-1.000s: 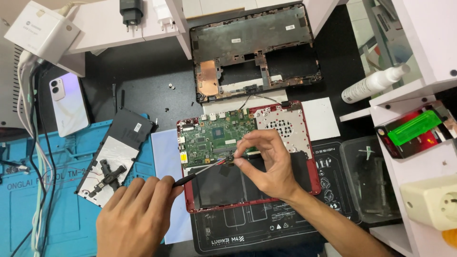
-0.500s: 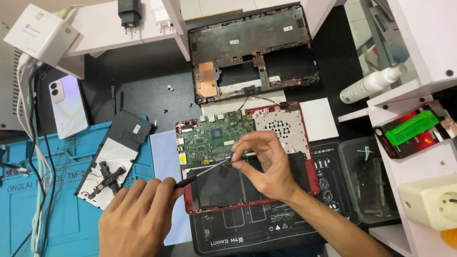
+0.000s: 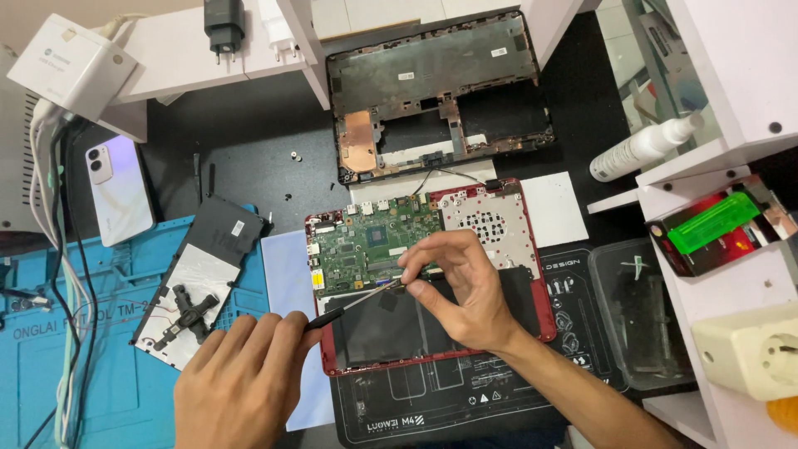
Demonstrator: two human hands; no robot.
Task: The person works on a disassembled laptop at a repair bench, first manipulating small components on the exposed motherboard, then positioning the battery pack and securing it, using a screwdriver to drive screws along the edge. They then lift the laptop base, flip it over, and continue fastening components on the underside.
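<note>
Gripping the screwdriver (image 3: 353,303) in our left hand (image 3: 241,382), our right hand (image 3: 461,287) pinching its tip, we are risking scratching the green board (image 3: 370,245).

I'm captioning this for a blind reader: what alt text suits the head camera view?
Two bare hands work over an opened red laptop: the left hand holds a thin black-handled tool whose tip meets the right hand pinching at the green circuit board. A black laptop cover lies behind.

- Showing a red laptop chassis (image 3: 544,320) around a green motherboard (image 3: 374,245).
- Lying on a blue silicone mat (image 3: 100,366).
- Sitting nearby, a lavender phone (image 3: 120,189) and a white spray bottle (image 3: 644,148).
</note>
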